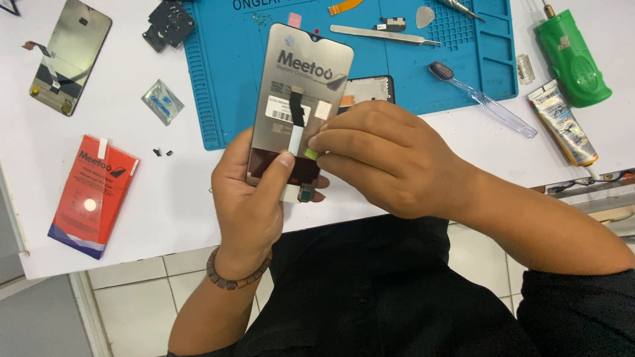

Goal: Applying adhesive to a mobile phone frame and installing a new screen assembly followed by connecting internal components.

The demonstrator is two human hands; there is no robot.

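My left hand [248,198] holds a phone screen panel [301,86] upright by its lower end, back side facing me, thumb pressed on its lower part. A black flex cable [297,109] with a white strip runs down the panel's back. My right hand [383,155] pinches a small green tab [311,153] at the panel's lower right, next to the flex cable. A bead bracelet [235,277] circles my left wrist.
A blue work mat [231,79] carries tweezers [383,35], a pick [424,16] and small parts. A toothbrush [483,100], a glue tube [562,122] and a green tool [572,59] lie right. At left are another screen [69,56], a red packet [96,195] and a small sachet [162,101].
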